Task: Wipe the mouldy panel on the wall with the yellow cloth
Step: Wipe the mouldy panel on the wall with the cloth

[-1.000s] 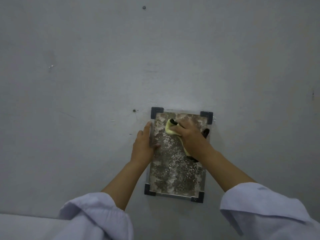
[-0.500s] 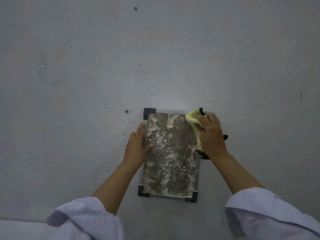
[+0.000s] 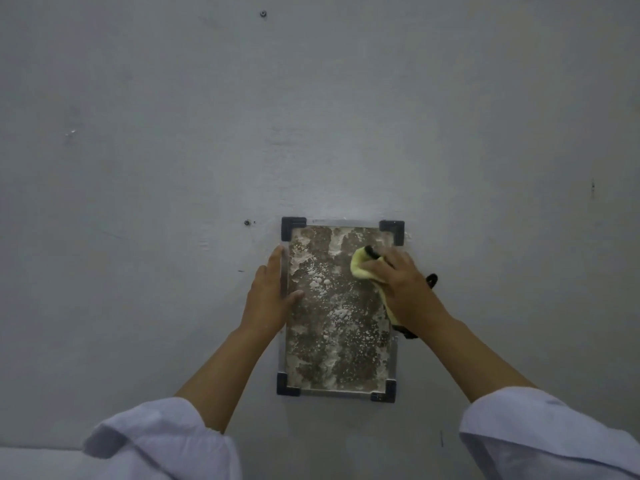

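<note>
The mouldy panel [image 3: 337, 327] is a tall rectangle with a metal frame and black corner brackets, fixed low on the grey wall. Brown and white blotches cover its face. My right hand [image 3: 407, 289] presses the yellow cloth [image 3: 362, 268] flat against the panel's upper right part; a black trim of the cloth sticks out by my fingertips and wrist. My left hand [image 3: 268, 296] lies flat on the panel's left edge, fingers pointing up, thumb resting on the mouldy face.
The grey wall [image 3: 311, 116] fills the view, with a small screw [image 3: 247, 222] left of the panel and another [image 3: 263, 13] near the top. A pale ledge [image 3: 34, 462] shows at the bottom left. White sleeves cover both forearms.
My right hand with the cloth swept from the panel's top middle out to its top right corner, then came back down and left onto the upper right face. My left hand stayed on the left edge.
</note>
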